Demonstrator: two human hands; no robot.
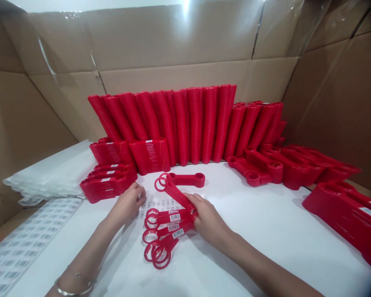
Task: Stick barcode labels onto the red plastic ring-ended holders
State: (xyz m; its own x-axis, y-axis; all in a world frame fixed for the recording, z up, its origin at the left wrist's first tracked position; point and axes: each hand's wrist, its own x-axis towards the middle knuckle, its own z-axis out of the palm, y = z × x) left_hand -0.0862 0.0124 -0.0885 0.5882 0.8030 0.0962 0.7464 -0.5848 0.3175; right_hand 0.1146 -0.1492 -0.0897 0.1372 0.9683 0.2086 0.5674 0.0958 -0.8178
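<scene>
My right hand [208, 218] grips a fanned bunch of red plastic ring spanners [168, 231] by their near-right ends, its fingers wrapped round them. Their ringed ends spread out to the left, and several carry white barcode labels [174, 217]. One spanner in the bunch points up and away, its face showing no label. Left of the bunch, my left hand [131, 202] has its fingers curled together beside a sheet of barcode labels [160, 204] on the white table; whatever lies between its fingertips is hidden. A further red spanner [188, 180] lies flat just beyond the bunch.
Tall stacks of red spanners [181, 128] line the back against cardboard walls [188, 78]. Shorter bundles [109, 181] stand at left, others [343, 214] at right. Clear plastic bags [52, 171] and another label sheet [27, 239] lie at the left edge of the white table [250, 243].
</scene>
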